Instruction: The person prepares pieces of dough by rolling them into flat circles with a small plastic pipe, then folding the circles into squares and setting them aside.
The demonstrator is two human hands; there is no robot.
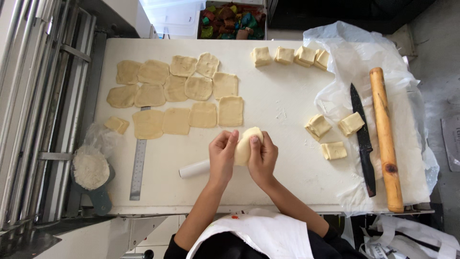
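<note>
**Both hands shaping one dough piece at the table's near edge**

Head view: the left hand point(223, 156) and right hand point(262, 157) curl around a pale dough piece point(245, 144), fingers closed on it from both sides, held just above the white table point(282, 100). A white roller point(194, 169) lies just left of the left hand, a steel ruler point(138, 168) farther left, and a scoop of flour point(90, 168) beyond that. Flattened dough sheets point(175, 93) lie behind the hands; cut dough blocks point(330, 132) lie to their right.

Judging risks: pressing unevenly could tear the piece, and a warm grip could make it stick to the fingers. The black knife point(363, 139), lying on plastic wrap point(354, 52) beside the wooden rolling pin point(385, 139), sits near those blocks, so a careless reach could meet the blade.

Packaging: behind the table stands a box point(232, 21) of multicoloured lumps; no label is readable.
</note>
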